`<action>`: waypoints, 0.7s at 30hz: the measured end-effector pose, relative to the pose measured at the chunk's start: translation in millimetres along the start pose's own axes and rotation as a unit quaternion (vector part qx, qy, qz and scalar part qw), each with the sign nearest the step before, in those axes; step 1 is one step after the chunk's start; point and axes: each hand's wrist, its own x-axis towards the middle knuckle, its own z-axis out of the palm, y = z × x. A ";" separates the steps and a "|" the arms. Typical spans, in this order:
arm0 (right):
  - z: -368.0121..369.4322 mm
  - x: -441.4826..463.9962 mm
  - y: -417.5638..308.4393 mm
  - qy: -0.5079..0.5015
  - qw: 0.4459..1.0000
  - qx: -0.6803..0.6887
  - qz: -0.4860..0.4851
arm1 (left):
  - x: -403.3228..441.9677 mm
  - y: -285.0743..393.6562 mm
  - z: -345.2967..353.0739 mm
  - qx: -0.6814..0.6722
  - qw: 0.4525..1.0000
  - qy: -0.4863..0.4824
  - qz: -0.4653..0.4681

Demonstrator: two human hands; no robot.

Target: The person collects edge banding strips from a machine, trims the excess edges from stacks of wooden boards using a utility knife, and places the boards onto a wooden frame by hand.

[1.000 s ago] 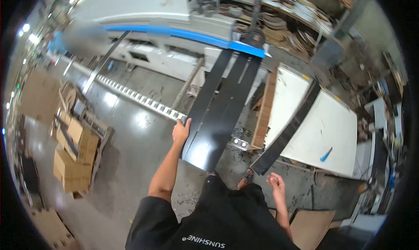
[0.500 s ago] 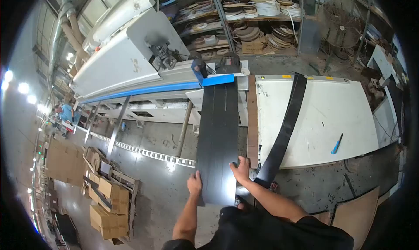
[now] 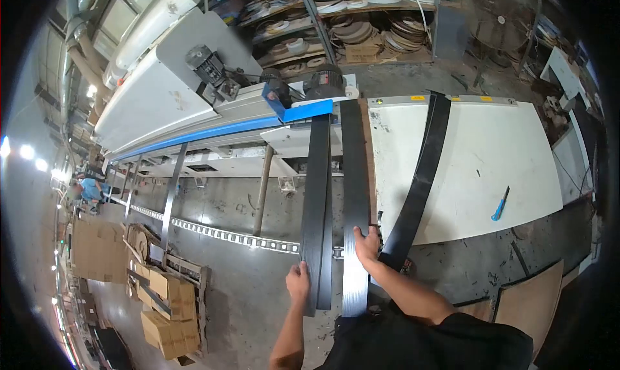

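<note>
Long narrow black boards run away from my body toward the machine. My left hand [image 3: 298,281] is closed around the outer edge of the left boards [image 3: 315,202], which appear to be at least two, overlapping and slightly tilted. My right hand [image 3: 367,244] grips the right edge of a separate black board [image 3: 355,170], thumb on top and fingers mostly hidden. A gap shows the floor between the two groups. The far ends reach a blue guard [image 3: 307,112] on the machine and the brown edge strip [image 3: 371,150] of the white table.
A white table [image 3: 491,150] carries a curved black strip [image 3: 423,183] and a blue utility knife [image 3: 500,205]. The white machine [image 3: 168,92] stretches away left. Cardboard boxes [image 3: 171,331] sit on a pallet. Shelves [image 3: 381,11] hold coiled banding. Another person [image 3: 90,190] is far left.
The boards lay side by side as one wide surface; now they are split. My right hand has shifted one board to the right, and the left boards have tilted and overlapped.
</note>
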 end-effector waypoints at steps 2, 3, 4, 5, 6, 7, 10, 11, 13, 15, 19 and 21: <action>-16.9 -1.6 2.0 0.027 0.999 0.024 -0.016 | -5.2 6.4 6.3 0.006 1.000 0.003 -0.009; -26.2 -0.3 4.2 0.034 0.999 0.039 -0.015 | -8.2 6.8 10.9 0.010 1.000 0.003 -0.013; -35.4 2.9 6.5 0.042 0.998 0.054 -0.015 | -10.2 7.4 15.7 0.022 1.000 0.019 -0.007; -46.4 7.9 9.0 0.056 0.997 0.035 -0.037 | -12.4 8.1 20.6 0.034 0.999 0.035 -0.001; -62.0 10.2 2.9 0.080 0.994 0.048 -0.055 | -15.1 7.1 25.7 0.046 0.998 0.050 0.005; -73.1 17.3 7.5 0.078 0.995 0.036 -0.047 | -19.4 6.3 29.8 0.065 0.996 0.055 0.016; -109.9 33.6 15.0 0.083 0.997 -0.009 -0.004 | -27.5 2.5 43.2 0.120 0.989 0.073 0.053; -115.2 40.6 26.2 0.108 0.993 -0.017 -0.033 | -26.0 -4.6 50.4 0.134 0.988 0.053 0.054; -123.3 51.2 44.0 0.130 0.991 -0.014 -0.039 | -39.3 8.0 49.2 0.130 0.987 0.053 0.078; -134.0 60.2 51.2 0.124 0.992 0.011 0.004 | -48.7 26.3 51.2 0.138 0.988 0.047 0.053; -149.7 72.4 43.8 0.142 0.988 -0.019 0.062 | -44.9 18.1 67.9 0.103 0.992 0.058 0.055; -140.8 90.0 70.6 0.157 0.987 0.041 0.015 | -53.9 20.3 69.6 0.091 0.992 0.066 0.057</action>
